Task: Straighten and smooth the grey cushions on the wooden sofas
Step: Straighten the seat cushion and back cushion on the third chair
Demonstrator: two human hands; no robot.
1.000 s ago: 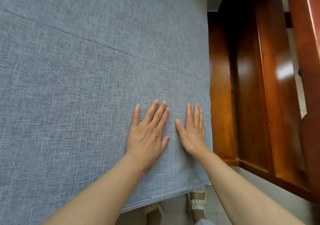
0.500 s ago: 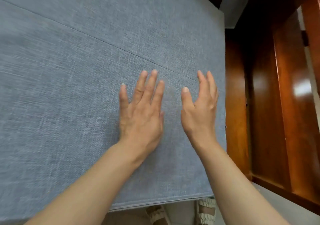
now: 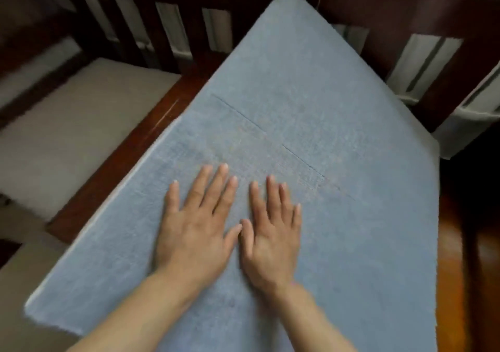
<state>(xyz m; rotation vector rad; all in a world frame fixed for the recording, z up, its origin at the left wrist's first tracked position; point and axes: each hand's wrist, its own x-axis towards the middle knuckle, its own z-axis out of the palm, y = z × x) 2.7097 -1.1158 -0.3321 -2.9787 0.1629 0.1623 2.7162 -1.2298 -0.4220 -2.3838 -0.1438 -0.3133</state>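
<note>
Left hand, right hand: fingers straight, spread, flat on grey cushion, frame centre, thumbs touching. Dark wooden sofa frame upper left.

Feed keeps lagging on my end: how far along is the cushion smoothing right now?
Done: the grey cushion shows no wrinkles, only a seam line. In hand: the left hand and right hand lie flat and side by side on it, fingers straight. Left: it looks skewed against the wooden frame, so straightening probably remains. The picture is blurred and shows no other grey cushion.
</note>
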